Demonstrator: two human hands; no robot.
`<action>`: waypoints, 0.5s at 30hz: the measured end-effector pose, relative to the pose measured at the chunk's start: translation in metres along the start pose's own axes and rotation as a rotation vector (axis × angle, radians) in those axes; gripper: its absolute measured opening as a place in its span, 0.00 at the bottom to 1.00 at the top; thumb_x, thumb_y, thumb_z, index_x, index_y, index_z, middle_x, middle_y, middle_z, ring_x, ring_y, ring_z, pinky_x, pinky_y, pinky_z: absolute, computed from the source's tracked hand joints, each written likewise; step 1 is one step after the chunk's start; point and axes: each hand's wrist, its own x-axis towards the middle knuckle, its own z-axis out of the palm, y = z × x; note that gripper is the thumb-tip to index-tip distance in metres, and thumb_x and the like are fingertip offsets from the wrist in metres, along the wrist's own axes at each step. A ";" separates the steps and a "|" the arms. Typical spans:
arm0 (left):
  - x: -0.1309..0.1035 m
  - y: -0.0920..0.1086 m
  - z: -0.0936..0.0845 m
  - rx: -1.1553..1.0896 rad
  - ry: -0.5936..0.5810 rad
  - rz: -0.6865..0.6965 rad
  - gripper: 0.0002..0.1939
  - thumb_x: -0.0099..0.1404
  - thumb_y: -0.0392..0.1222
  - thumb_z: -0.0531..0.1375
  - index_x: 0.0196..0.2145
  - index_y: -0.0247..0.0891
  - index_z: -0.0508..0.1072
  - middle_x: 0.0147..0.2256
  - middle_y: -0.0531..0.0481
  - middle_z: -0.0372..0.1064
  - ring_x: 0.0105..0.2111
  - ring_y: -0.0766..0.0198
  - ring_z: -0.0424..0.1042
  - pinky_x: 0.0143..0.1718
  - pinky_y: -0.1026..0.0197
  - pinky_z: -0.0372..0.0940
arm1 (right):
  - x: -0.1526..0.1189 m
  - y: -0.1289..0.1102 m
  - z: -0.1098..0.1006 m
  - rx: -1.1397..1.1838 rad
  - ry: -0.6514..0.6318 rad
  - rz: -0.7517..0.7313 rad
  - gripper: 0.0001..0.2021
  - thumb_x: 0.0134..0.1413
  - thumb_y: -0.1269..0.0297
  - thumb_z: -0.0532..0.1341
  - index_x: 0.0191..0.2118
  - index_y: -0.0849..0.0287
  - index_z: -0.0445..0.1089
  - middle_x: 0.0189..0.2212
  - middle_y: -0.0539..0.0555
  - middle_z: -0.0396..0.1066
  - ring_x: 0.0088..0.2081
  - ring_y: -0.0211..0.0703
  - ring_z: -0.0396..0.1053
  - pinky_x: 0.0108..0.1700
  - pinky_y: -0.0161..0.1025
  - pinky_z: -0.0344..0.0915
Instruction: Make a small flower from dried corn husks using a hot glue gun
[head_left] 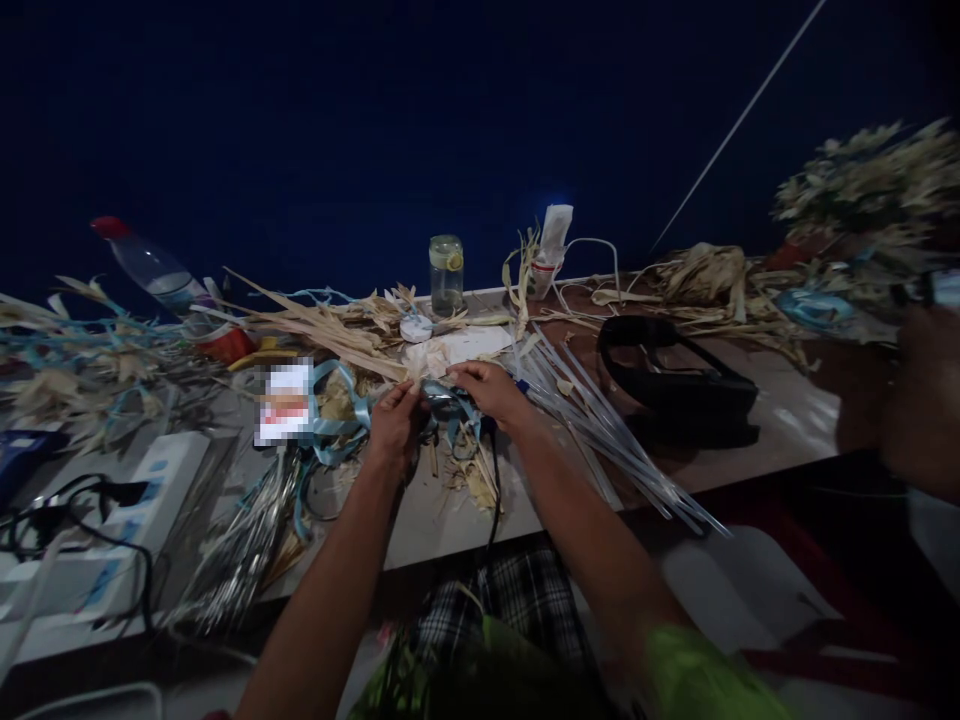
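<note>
Over the cluttered table (780,425), both forearms stretch forward and the hands meet at its middle. Left hand (394,420) and right hand (487,388) each pinch the light-blue ribbon (450,408). Dim light and blur hide the fingertips and ribbon's ends.

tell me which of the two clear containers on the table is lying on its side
The clear plastic bottle with the red cap, far left, lies tilted on its side. The small glass jar at the table's back edge stands upright.
</note>
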 end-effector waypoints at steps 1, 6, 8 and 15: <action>0.000 0.001 0.000 -0.021 -0.002 -0.007 0.16 0.43 0.41 0.66 0.29 0.33 0.68 0.21 0.56 0.64 0.17 0.76 0.62 0.20 0.72 0.57 | -0.001 -0.003 -0.001 -0.042 0.017 -0.012 0.13 0.43 0.59 0.58 0.32 0.63 0.71 0.28 0.49 0.71 0.30 0.35 0.65 0.36 0.34 0.60; 0.001 0.002 0.000 -0.132 -0.032 -0.014 0.15 0.42 0.39 0.67 0.26 0.32 0.66 0.19 0.56 0.63 0.18 0.76 0.62 0.21 0.71 0.58 | -0.019 -0.019 -0.015 -0.111 -0.026 -0.011 0.15 0.45 0.56 0.57 0.34 0.62 0.71 0.24 0.49 0.69 0.28 0.35 0.65 0.33 0.33 0.61; 0.001 0.003 -0.001 -0.171 -0.013 -0.016 0.15 0.42 0.38 0.67 0.26 0.32 0.66 0.19 0.56 0.62 0.18 0.76 0.62 0.22 0.71 0.59 | -0.032 -0.020 -0.023 -0.088 -0.028 0.005 0.15 0.45 0.55 0.57 0.34 0.62 0.70 0.26 0.51 0.70 0.27 0.35 0.66 0.33 0.33 0.62; 0.004 0.000 -0.003 -0.193 -0.034 0.056 0.12 0.43 0.37 0.66 0.24 0.33 0.66 0.18 0.57 0.62 0.17 0.76 0.61 0.20 0.71 0.58 | -0.064 0.011 -0.051 -0.557 0.159 0.165 0.19 0.48 0.50 0.52 0.28 0.62 0.70 0.21 0.52 0.69 0.22 0.36 0.65 0.26 0.32 0.58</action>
